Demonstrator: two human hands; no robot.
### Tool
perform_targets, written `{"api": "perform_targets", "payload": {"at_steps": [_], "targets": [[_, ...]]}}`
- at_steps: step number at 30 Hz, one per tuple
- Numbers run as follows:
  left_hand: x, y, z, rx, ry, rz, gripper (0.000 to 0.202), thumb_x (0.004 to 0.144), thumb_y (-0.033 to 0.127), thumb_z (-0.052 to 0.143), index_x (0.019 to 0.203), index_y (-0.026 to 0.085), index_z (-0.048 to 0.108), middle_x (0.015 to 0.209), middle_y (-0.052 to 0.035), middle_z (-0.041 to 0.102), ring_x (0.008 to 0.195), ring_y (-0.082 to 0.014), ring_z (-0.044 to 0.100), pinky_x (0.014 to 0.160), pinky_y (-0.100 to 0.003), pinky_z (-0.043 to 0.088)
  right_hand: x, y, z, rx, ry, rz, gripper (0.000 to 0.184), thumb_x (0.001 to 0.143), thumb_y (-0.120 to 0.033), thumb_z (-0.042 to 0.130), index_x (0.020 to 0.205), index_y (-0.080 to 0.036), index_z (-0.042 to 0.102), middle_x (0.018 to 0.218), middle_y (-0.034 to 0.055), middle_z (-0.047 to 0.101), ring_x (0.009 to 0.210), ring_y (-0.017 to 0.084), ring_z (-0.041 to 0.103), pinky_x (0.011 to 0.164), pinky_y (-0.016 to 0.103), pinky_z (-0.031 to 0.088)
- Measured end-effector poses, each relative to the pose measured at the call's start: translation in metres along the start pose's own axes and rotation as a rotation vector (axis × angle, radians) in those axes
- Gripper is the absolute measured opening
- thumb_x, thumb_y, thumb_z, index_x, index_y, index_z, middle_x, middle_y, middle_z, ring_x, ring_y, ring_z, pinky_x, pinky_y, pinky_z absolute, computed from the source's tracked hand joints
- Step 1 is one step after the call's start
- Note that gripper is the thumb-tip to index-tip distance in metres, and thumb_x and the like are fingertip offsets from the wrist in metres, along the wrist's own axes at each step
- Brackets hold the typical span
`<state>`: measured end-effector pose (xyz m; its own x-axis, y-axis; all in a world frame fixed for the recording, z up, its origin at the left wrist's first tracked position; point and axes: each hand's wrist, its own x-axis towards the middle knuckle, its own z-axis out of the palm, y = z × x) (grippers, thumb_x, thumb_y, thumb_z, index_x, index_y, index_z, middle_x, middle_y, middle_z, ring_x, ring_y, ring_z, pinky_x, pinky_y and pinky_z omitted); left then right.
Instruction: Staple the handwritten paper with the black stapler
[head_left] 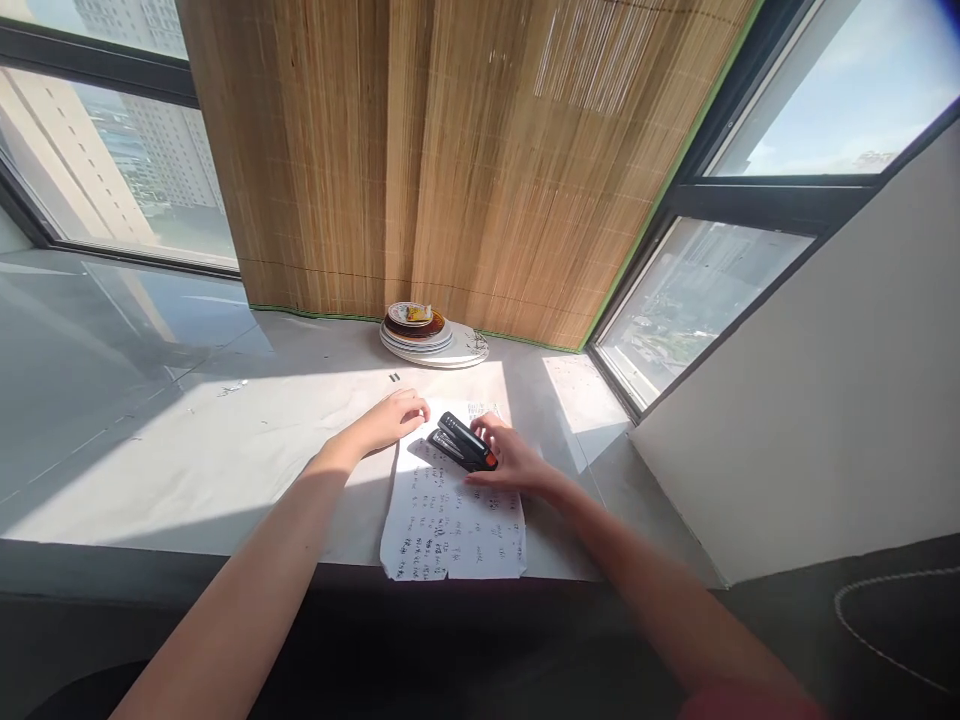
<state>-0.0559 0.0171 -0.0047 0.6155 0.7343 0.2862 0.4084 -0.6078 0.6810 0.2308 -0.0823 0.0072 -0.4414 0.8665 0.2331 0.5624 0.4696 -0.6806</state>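
Note:
Handwritten sheets of paper point(457, 540) lie on the white ledge, their lower edge reaching the ledge's front. At the top left corner of the paper, my left hand point(390, 420) is closed, its fingers bent against the corner. My right hand point(514, 458) grips a black stapler point(463, 442) with a red-orange spot at its rear end. The stapler sits slantwise over the upper part of the paper, its jaws apart and facing my left hand. Just beyond my left hand lie two small dark strips point(394, 377), perhaps staples.
A stack of plates point(420, 345) with a small yellow packet point(418, 313) on top stands at the back, before a bamboo blind point(450, 150). Small white scraps point(234, 387) lie to the left. Windows flank the blind; a white wall point(817, 380) bounds the right.

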Motion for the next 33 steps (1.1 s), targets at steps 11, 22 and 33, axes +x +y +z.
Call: {"api": "perform_targets", "payload": {"at_steps": [11, 22, 33], "targets": [[0.002, -0.007, -0.006, 0.002, -0.032, 0.039, 0.019, 0.095, 0.022, 0.057, 0.091, 0.024, 0.075, 0.094, -0.0051, 0.059, 0.101, -0.0281, 0.056, 0.094, -0.04, 0.043, -0.014, 0.012, 0.027, -0.129, 0.208, 0.074, 0.075, 0.083, -0.045, 0.083, 0.148, -0.024, 0.052, 0.147, 0.0157, 0.063, 0.131, 0.032, 0.063, 0.111, 0.05, 0.051], [0.008, -0.023, 0.001, -0.114, 0.008, 0.009, 0.018, 0.093, 0.02, 0.056, 0.087, 0.021, 0.073, 0.104, -0.0109, 0.067, 0.11, -0.0298, 0.057, 0.105, -0.046, 0.042, -0.048, -0.006, 0.045, -0.445, 0.164, 0.17, 0.077, 0.108, -0.045, 0.045, 0.174, -0.026, 0.01, 0.164, 0.0162, 0.048, 0.153, 0.036, 0.045, 0.125, 0.059, 0.039], [0.015, -0.043, 0.0, -0.575, 0.287, -0.165, 0.021, 0.106, 0.031, 0.042, 0.109, 0.023, 0.061, 0.119, -0.0151, 0.072, 0.1, -0.0242, 0.063, 0.09, -0.042, 0.048, -0.043, -0.013, 0.045, -0.502, 0.155, 0.253, 0.069, 0.108, -0.04, 0.045, 0.171, -0.021, 0.023, 0.158, 0.0173, 0.055, 0.146, 0.036, 0.051, 0.117, 0.055, 0.044]]}}
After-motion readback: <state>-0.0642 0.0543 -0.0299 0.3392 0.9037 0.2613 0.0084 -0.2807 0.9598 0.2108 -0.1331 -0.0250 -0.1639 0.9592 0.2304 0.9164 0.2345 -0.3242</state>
